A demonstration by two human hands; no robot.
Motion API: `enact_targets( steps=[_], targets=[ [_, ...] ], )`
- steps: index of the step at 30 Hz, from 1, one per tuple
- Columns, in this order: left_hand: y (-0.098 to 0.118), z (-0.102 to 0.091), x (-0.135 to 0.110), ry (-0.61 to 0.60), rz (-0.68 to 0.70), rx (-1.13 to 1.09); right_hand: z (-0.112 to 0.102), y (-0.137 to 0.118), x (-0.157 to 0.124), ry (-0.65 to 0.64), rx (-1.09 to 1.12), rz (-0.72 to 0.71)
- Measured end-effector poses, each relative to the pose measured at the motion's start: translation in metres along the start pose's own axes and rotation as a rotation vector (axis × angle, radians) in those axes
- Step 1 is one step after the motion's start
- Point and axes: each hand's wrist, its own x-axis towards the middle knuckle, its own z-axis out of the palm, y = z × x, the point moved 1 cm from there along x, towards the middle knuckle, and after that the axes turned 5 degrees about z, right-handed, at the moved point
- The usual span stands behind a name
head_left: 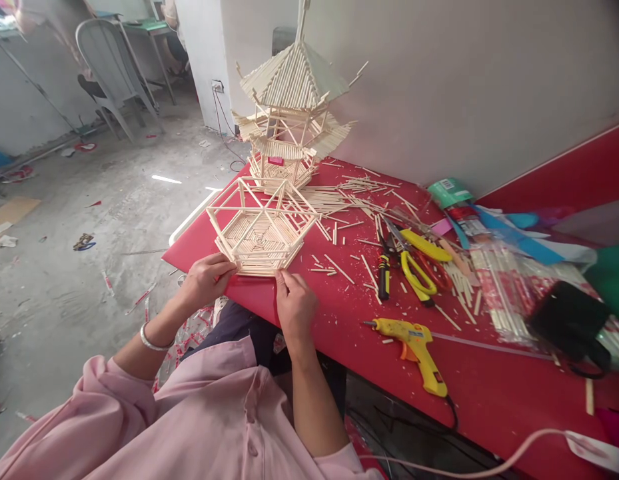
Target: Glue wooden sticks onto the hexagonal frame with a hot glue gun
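A hexagonal frame of thin wooden sticks [262,230] lies on the near left corner of the red table [339,320]. My left hand [205,280] is closed on the frame's near left edge, fingers curled over it. My right hand [294,303] pinches the frame's near right corner with thumb and fingertips. Behind the frame stands a tall stick pagoda model [294,113] with tiered roofs.
A yellow glue gun [416,347] lies to the right of my hands, its cord running off the table. Yellow-handled scissors [419,263], pliers [384,270], loose sticks [349,193] and packets of sticks [509,287] lie further right. A plastic chair [109,67] stands on the floor at far left.
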Motion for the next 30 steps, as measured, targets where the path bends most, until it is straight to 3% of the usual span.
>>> enact_targets(
  steps=[7,21,25,30],
  targets=[
    [0.0,0.0,0.0,0.003,-0.003,0.015,-0.002,0.0,0.0,0.003,0.025,-0.014],
    [0.002,0.002,0.003,-0.018,-0.011,0.036,-0.009,0.0,-0.004,-0.125,0.127,-0.028],
    [0.002,0.002,0.004,-0.017,-0.015,0.031,-0.027,0.0,-0.012,-0.186,0.214,-0.032],
    [0.0,0.002,0.005,-0.031,-0.014,0.022,-0.076,0.014,-0.001,-0.115,0.082,-0.007]
  ],
)
